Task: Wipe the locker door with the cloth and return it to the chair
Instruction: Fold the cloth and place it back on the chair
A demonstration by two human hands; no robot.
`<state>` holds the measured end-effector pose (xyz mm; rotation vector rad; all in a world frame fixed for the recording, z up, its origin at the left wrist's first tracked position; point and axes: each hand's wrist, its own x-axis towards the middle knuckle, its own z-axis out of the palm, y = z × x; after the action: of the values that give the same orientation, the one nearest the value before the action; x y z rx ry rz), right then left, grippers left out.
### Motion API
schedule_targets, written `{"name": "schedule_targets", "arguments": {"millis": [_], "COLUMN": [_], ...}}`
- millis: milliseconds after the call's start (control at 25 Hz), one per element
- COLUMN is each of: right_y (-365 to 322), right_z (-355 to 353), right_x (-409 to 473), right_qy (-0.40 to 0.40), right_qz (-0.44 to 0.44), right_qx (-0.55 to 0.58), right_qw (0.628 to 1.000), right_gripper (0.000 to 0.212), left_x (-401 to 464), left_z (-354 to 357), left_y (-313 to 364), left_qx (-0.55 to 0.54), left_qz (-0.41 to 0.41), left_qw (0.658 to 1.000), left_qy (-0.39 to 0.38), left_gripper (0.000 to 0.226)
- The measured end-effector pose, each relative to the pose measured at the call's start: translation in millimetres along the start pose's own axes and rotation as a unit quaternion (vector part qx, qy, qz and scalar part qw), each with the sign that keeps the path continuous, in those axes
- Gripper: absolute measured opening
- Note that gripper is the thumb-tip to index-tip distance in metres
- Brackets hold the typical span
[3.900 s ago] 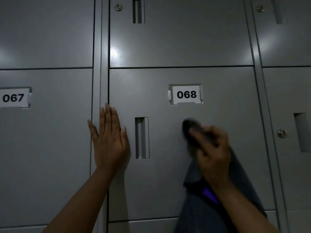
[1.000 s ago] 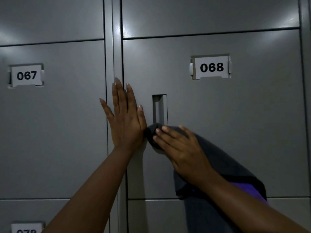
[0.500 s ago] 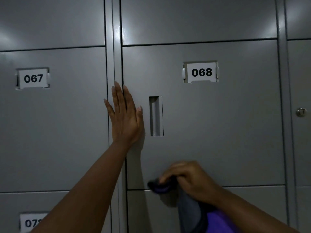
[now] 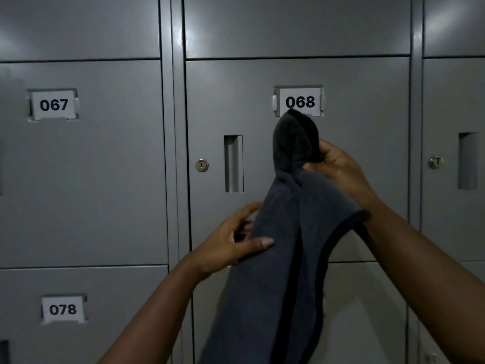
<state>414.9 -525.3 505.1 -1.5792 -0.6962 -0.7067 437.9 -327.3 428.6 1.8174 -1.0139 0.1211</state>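
Overall setting: dim room filled edge to edge by a bank of grey lockers, with soft glare patches on the upper panels.
Surface: the locker door [image 4: 341,82] is smooth painted metal, flat, outlined by dark seams and set between upright frame strips.
Door fittings: a white tag reading 068 [image 4: 299,101] sits in a recessed holder; below it to the left are a tall rectangular recessed handle slot [image 4: 233,164] and a round silver keyhole [image 4: 201,165].
Neighbouring doors: tags 067 [image 4: 53,104] and 078 [image 4: 63,309] mark the doors to the left; another keyhole [image 4: 435,162] shows on the right.
Cloth: the cloth [image 4: 278,271] is dark grey, soft and towel-like, with a darker bound edge; it hangs in long folds in front of door 068, and its bunched top overlaps the lower edge of the 068 tag.
Right grip: the right hand [image 4: 338,166] pinches the gathered top of the cloth between thumb and fingers.
Left grip: the left hand [image 4: 233,243] is loosely spread, thumb laid on the cloth's left edge, fingers reaching behind it.
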Motion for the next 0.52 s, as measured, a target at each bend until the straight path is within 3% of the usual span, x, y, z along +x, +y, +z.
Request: {"name": "schedule_targets", "arguments": {"millis": [80,160,280,520], "right_y": [-14,-26,-40,-45], "right_z": [-6,-12,-19,-27], "right_x": [5,12,18,23], "right_qy": [0.004,0.015,0.021,0.049], "right_qz": [-0.002,0.002,0.014,0.001], "right_qx": [-0.046,-0.085,-0.094,-0.103], "right_qw": [0.999,0.996,0.995,0.994], "right_gripper": [0.057,0.058,0.057,0.055], "left_x": [-6,-8,-9,-4], "left_z": [9,18,34,39], "left_y": [-4,-7,-8,-6], "left_qx": [-0.032,-0.050,-0.073,-0.075], "left_qz": [-0.004,0.043,0.102,0.023], "left_qw": [0.999,0.997,0.990,0.997], "left_qy": [-0.006,0.033,0.071,0.021], "left_gripper": [0.071,0.073,0.049,0.039]}}
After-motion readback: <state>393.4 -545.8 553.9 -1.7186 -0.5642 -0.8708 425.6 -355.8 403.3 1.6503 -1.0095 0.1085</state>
